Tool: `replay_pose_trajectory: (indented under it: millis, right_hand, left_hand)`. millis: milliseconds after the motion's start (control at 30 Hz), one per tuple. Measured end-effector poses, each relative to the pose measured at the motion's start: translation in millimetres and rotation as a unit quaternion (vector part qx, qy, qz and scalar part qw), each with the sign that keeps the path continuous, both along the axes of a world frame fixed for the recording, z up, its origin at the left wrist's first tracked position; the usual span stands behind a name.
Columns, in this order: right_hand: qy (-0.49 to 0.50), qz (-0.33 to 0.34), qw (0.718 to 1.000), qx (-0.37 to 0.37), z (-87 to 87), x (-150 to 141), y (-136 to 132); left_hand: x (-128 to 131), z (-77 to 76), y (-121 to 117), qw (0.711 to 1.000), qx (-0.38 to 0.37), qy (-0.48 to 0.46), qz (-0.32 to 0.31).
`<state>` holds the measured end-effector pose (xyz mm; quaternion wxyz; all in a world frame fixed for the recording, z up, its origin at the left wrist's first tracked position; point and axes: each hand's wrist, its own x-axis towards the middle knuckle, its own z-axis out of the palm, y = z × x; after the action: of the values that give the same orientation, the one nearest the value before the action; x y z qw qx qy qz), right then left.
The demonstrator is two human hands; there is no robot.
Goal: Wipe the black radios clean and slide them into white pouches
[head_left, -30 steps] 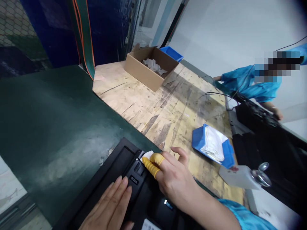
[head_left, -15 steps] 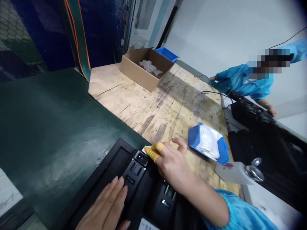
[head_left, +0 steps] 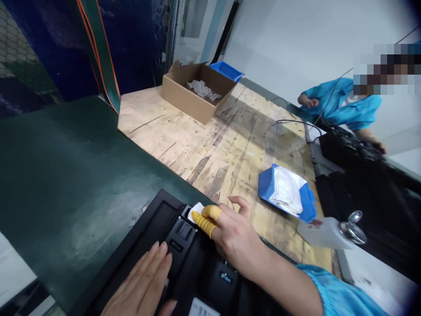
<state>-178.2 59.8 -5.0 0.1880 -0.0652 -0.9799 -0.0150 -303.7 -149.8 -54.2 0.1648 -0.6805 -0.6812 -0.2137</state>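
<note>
A black plastic device (head_left: pixel 154 219), marked "Riton" on two raised parts, lies on the green surface below me. My left hand (head_left: pixel 141 281) rests flat on it, fingers stretched out. With yellow covers on two fingers, my right hand (head_left: pixel 233 237) presses a small white cloth (head_left: pixel 196 212) onto the far end of the raised part, covering its power socket. A white printed label (head_left: pixel 202 308) shows at the bottom of the device. Part of the device is hidden under my hands.
Beyond stands an open cardboard box (head_left: pixel 184 99) with crumpled white paper, before a blue bin (head_left: pixel 226 70). To the right are a blue tray (head_left: pixel 266 184) of white cloths and a white pump bottle (head_left: pixel 322 232). A co-worker in blue (head_left: pixel 348 103) is beside black parts (head_left: pixel 348 153).
My right hand has moved slightly left and nearer, bringing the white cloth over the socket that was exposed. My left hand stays flat. The co-worker's arm has shifted.
</note>
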Motion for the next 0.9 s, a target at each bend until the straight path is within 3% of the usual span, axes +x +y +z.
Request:
replay_pose_trajectory:
  millis: [267, 467, 600, 767, 900]
  right_hand:
    - [0.004, -0.005, 1.0, -0.015, -2.8, 17, -9]
    - [0.005, -0.031, 1.0, 0.003, 10.7, 28, 3]
    - [0.029, -0.032, 0.999, 0.011, 16.6, 17, 6]
    - [0.013, 0.015, 1.0, 0.01, 5.3, -12, 2]
    - [-0.025, 0.048, 0.999, -0.002, 2.3, -13, 2]
  left_hand:
    - [-2, 0.1, 0, 1.0, -0.006, 0.0, -0.004]
    - [0, 0.9, 4, 1.0, -0.001, 0.008, -0.003]
    - [1, 3.7, 5, 1.0, -0.004, 0.008, -0.004]
    - [0, 4.7, 2, 1.0, -0.009, 0.004, -0.01]
    - [0, 4.5, -1, 1.0, -0.025, -0.001, -0.013]
